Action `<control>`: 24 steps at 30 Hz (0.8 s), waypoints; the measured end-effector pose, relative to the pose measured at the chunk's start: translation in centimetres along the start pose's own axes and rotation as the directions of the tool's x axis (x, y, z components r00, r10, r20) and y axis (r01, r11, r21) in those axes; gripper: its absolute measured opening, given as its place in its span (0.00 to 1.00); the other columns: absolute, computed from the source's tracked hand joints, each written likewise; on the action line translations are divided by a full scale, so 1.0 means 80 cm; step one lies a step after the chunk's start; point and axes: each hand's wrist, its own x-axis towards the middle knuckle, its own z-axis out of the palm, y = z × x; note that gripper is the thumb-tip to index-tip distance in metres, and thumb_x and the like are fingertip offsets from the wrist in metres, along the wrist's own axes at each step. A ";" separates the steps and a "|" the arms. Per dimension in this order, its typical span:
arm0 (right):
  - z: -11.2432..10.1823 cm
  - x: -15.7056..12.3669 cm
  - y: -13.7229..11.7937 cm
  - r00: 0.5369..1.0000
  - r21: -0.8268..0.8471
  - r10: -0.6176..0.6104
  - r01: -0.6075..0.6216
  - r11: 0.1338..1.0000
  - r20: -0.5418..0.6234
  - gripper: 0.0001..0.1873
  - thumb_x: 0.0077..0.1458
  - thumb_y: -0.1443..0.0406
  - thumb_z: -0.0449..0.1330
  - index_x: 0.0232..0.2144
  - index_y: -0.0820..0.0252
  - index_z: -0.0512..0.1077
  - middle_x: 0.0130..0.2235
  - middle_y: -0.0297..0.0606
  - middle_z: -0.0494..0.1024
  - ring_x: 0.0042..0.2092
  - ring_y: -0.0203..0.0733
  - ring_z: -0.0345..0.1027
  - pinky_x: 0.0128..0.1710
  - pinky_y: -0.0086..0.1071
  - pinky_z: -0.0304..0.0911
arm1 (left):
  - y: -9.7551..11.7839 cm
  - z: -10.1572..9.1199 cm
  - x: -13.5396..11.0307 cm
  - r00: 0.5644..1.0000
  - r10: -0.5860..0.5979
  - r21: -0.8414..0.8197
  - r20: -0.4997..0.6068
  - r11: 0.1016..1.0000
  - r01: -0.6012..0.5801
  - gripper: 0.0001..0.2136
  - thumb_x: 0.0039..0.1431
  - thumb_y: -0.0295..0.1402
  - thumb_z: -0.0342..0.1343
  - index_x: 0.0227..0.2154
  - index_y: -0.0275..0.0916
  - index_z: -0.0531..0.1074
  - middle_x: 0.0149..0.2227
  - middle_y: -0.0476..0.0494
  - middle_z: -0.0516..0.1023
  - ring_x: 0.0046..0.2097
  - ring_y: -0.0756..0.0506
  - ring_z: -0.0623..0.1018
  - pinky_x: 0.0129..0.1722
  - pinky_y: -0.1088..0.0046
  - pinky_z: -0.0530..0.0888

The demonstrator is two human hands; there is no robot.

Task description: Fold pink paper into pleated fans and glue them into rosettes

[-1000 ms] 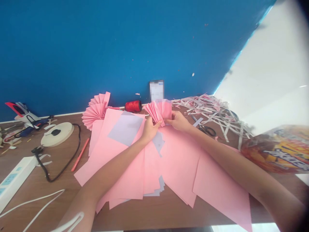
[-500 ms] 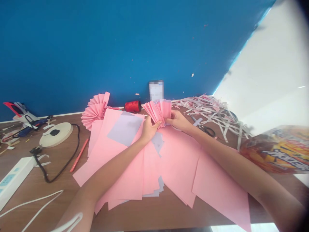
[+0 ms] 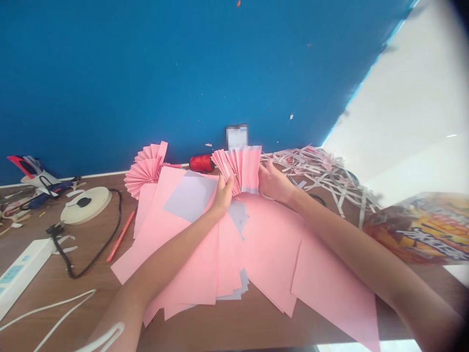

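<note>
A pleated pink paper fan (image 3: 238, 168) stands upright between the two grips, its folds spread at the top and gathered toward the bottom, just above a pile of paper. The left grip (image 3: 223, 195) is closed on the fan's lower left side, pinching the folds, while the right grip (image 3: 273, 183) is cupped around its lower right edge, so the two are close together with the fan clamped between them.

Directly below both grips, loose pink paper sheets (image 3: 271, 244) fan out across the wooden surface (image 3: 84, 298), and a lavender paper sheet (image 3: 190, 195) lies on them to the left of the left grip. Beyond the grips sit a red thread spool (image 3: 201, 164) and a blurred card (image 3: 237, 137). Further left of the left grip is a pink paper rosette (image 3: 144, 168), and right of the right grip lies a heap of shredded paper strips (image 3: 315, 171).

The pleats seem held only near their base, so a slackened pinch could let them spring apart, and too hard a squeeze could crush the folds. The forearms lying over the loose sheets could also drag them out of place
</note>
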 end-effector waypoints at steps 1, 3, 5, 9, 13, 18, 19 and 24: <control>-0.001 0.000 0.000 1.000 0.005 0.002 -0.002 1.000 0.005 0.18 0.56 0.48 0.51 0.41 0.44 0.74 0.45 0.29 0.79 0.51 0.45 0.69 0.46 0.44 0.66 | -0.002 0.000 0.001 1.000 -0.020 -0.015 -0.008 1.000 0.020 0.23 0.61 0.45 0.52 0.57 0.45 0.62 0.57 0.43 0.69 0.61 0.43 0.66 0.61 0.66 0.60; -0.002 0.002 0.003 0.999 0.035 0.015 -0.016 0.999 0.033 0.22 0.57 0.46 0.50 0.47 0.45 0.72 0.47 0.33 0.78 0.52 0.45 0.69 0.46 0.43 0.66 | -0.004 0.000 0.002 0.999 -0.034 -0.031 -0.026 0.999 0.033 0.24 0.61 0.46 0.51 0.58 0.46 0.61 0.57 0.43 0.69 0.61 0.44 0.66 0.61 0.66 0.60; -0.002 0.003 0.010 0.998 0.049 0.005 -0.008 0.999 0.060 0.25 0.57 0.47 0.54 0.53 0.47 0.68 0.49 0.36 0.76 0.51 0.44 0.69 0.48 0.41 0.66 | -0.003 0.002 0.002 1.000 -0.011 -0.031 -0.026 0.999 0.010 0.24 0.62 0.47 0.51 0.58 0.46 0.60 0.58 0.43 0.69 0.62 0.44 0.65 0.62 0.67 0.59; 0.001 0.002 0.019 0.993 0.004 -0.060 0.060 0.998 0.100 0.32 0.55 0.53 0.60 0.60 0.46 0.59 0.51 0.36 0.74 0.49 0.41 0.70 0.50 0.39 0.65 | 0.004 0.006 -0.002 0.999 0.051 -0.012 0.004 0.999 -0.051 0.25 0.62 0.47 0.50 0.60 0.47 0.58 0.59 0.42 0.67 0.63 0.44 0.63 0.62 0.67 0.58; 0.005 0.001 0.016 0.989 -0.076 -0.130 0.135 0.988 0.077 0.31 0.54 0.53 0.62 0.58 0.48 0.62 0.48 0.38 0.75 0.46 0.41 0.70 0.47 0.38 0.67 | 0.008 0.006 -0.004 0.997 0.074 -0.025 0.029 0.997 -0.073 0.25 0.62 0.47 0.50 0.60 0.46 0.58 0.60 0.42 0.66 0.62 0.44 0.64 0.62 0.66 0.60; 0.006 0.004 0.022 0.973 -0.177 -0.216 0.199 0.964 -0.086 0.18 0.56 0.54 0.60 0.47 0.54 0.70 0.39 0.35 0.76 0.34 0.36 0.69 0.35 0.32 0.67 | 0.013 0.009 -0.006 0.992 0.047 -0.078 0.121 0.996 -0.038 0.27 0.57 0.44 0.58 0.57 0.41 0.62 0.54 0.38 0.72 0.55 0.42 0.72 0.56 0.64 0.67; 0.006 0.004 0.023 0.965 -0.193 -0.234 0.209 0.959 -0.119 0.16 0.56 0.54 0.60 0.44 0.54 0.71 0.36 0.34 0.75 0.33 0.35 0.68 0.33 0.31 0.66 | 0.015 0.010 -0.007 0.990 0.043 -0.082 0.131 0.996 -0.032 0.26 0.56 0.43 0.59 0.56 0.41 0.63 0.52 0.38 0.73 0.54 0.42 0.73 0.54 0.64 0.68; 0.011 0.002 0.028 0.946 -0.251 -0.249 0.195 0.948 -0.207 0.15 0.55 0.53 0.60 0.40 0.56 0.70 0.32 0.33 0.73 0.29 0.34 0.65 0.28 0.29 0.63 | 0.013 0.012 -0.008 0.997 0.001 -0.012 0.073 1.000 -0.001 0.20 0.57 0.43 0.58 0.49 0.39 0.68 0.45 0.40 0.76 0.49 0.43 0.75 0.49 0.67 0.71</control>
